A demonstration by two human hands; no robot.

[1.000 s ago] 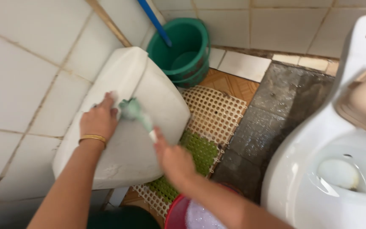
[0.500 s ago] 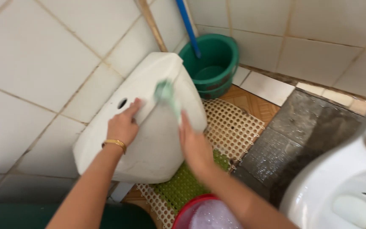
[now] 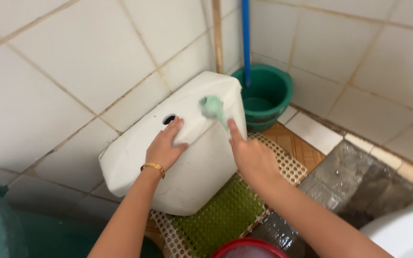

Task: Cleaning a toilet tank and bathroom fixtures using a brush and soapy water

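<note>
A small green brush [image 3: 212, 108] is gripped in the right hand [image 3: 250, 155], the fingers closed round its handle and the forefinger laid along it. The brush head is blurred and is pressed against the upper part of a white cistern [image 3: 187, 157], just beyond the fingertips and up and to the left of the hand. The handle runs from the hand diagonally away towards the wall.

The left hand [image 3: 164, 149] is laid flat and open on the cistern, nothing being held in it; its fingertips lie just beside a round hole [image 3: 168, 119] in the top face. A gold bangle [image 3: 153, 167] is worn at that wrist.

The cistern is tilted and leaned against the tiled wall [image 3: 72, 62], its long axis running from lower left to upper right. The brush sits nearer its far, upper end, and the right hand is the nearer to that end.

Below lie a perforated mat [image 3: 221, 217] in green and cream, and a red basin [image 3: 249, 248] at the bottom edge. A green bucket [image 3: 273, 95] with a blue pole [image 3: 246, 43] in it stands in the corner.
</note>
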